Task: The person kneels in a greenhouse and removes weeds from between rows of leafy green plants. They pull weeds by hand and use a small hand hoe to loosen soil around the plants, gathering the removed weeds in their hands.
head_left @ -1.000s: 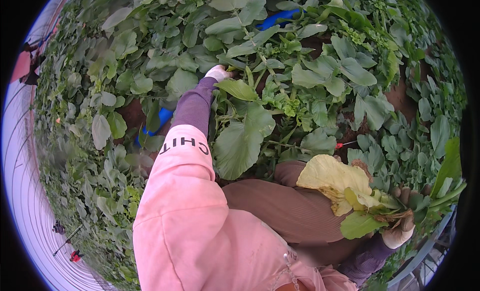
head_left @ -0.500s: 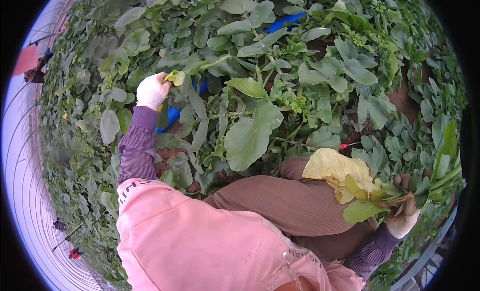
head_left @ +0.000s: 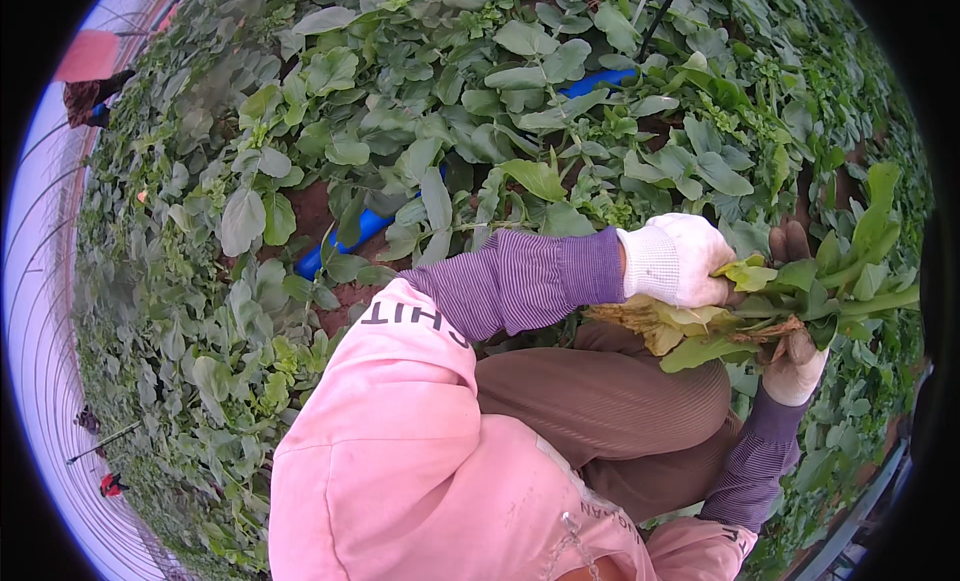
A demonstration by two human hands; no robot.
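L. hand [head_left: 685, 261] and r. hand [head_left: 795, 366] (both gloved), fingers closed on leaf bunch [head_left: 790, 301] at 3 o'clock, above knee [head_left: 610, 401]; blue pipe [head_left: 350, 236] at 10 o'clock among plants [head_left: 330, 101].

Dense bed of broad green leaves [head_left: 330, 131] across the upper and left view, some pale, some curled. Patches of red-brown soil [head_left: 312, 213] between plants. Blue pipe [head_left: 345, 243] lying slantwise on the soil under the leaves, second blue stretch [head_left: 597, 80] higher up near the top centre, partly hidden. Thin dark stake or hose [head_left: 660, 13] at the top edge. White greenhouse covering [head_left: 40, 311] with curved ribs along the left rim. Another person in a red top [head_left: 88, 66] far off at upper left, bent low. Small red object [head_left: 112, 484] near lower left rim, too small to tell. Grey metal rail [head_left: 850, 511] at lower right.
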